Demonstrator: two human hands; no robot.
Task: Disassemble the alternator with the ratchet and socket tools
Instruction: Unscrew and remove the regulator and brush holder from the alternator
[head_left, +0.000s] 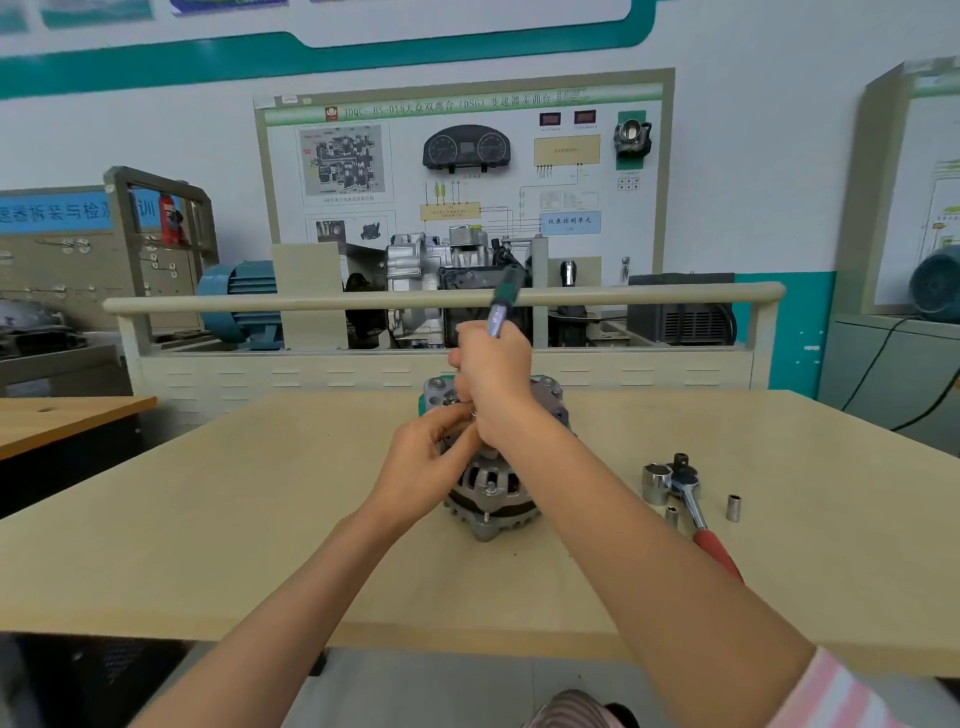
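Note:
The grey alternator (491, 493) lies on the beige table (260, 519), centre, with its finned housing facing me. My right hand (493, 379) grips a ratchet with a green-and-black handle (501, 301) that slants up and away from the alternator's top; its head is hidden under my hand. My left hand (423, 467) rests against the alternator's left side, fingers curled and pinching at a small fastener near the tool's head. What the fingertips hold is too small to tell.
To the right on the table lie a red-handled ratchet (698, 514), a large socket (655, 483) and two small sockets (733, 507). A railed training bench (441, 301) with a gearbox stands behind the table. A wooden bench (67, 415) is at the left.

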